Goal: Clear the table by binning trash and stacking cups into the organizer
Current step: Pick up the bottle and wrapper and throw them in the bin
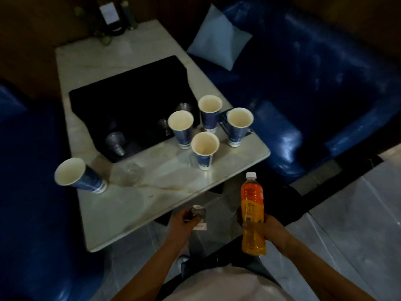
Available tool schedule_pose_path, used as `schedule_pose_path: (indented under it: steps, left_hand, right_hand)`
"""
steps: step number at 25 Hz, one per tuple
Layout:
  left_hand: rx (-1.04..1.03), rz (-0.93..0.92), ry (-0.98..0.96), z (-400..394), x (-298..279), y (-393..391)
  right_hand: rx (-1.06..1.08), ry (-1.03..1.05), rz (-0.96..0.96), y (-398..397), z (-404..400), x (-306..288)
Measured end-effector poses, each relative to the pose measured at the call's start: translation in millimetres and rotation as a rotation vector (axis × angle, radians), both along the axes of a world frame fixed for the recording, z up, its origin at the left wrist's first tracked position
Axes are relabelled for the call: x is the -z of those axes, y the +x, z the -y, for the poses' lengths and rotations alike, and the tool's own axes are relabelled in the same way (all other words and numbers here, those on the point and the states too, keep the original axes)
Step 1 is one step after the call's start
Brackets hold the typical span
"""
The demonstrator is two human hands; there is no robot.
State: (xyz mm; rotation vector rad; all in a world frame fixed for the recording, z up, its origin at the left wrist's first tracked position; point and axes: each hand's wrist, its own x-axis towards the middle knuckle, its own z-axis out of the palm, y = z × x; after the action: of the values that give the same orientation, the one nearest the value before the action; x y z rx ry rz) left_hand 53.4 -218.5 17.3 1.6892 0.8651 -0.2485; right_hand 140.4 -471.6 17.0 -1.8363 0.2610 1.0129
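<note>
My right hand (272,230) grips an orange drink bottle (252,216) with a white cap, held upright beyond the table's near corner. My left hand (184,222) is shut on a small crumpled packet (198,215) at the table's near edge. Several blue paper cups stand upright on the marble table (138,205): a cluster on the right (205,148) and one alone at the left edge (78,175). A black organizer tray (130,94) lies in the middle and holds small clear plastic cups (116,143). A clear glass (131,173) stands in front of it.
Blue leather sofas flank the table on the left (32,192) and right (303,94), with a light blue cushion (219,38) on the right one. Dark bottles and a card (109,16) stand at the table's far end. A dark round bin (288,200) sits on the floor by my right hand.
</note>
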Motion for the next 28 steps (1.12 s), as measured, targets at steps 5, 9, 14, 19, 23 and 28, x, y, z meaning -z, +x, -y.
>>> schedule_pose_path:
  steps: [5, 9, 14, 19, 23, 28]
  left_hand:
    - [0.193, -0.006, -0.004, 60, -9, 55]
    - [0.373, -0.006, 0.046, 106, -2, 103]
    - [0.566, -0.072, 0.097, 164, 33, 154]
    - [0.685, -0.135, 0.106, 211, 85, 189]
    - [0.77, -0.223, 0.111, 245, 150, 216]
    - [0.854, -0.293, 0.193, 283, 231, 250]
  right_hand:
    - [0.195, 0.037, -0.057, 19, 71, 8]
    - [0.307, 0.028, -0.084, 20, 123, 19]
    - [0.447, 0.016, -0.144, 23, 178, 37]
    - [0.529, 0.021, -0.204, 41, 218, 69]
    - [0.552, -0.011, -0.281, 62, 243, 126]
    - [0.489, -0.02, -0.382, 96, 265, 203]
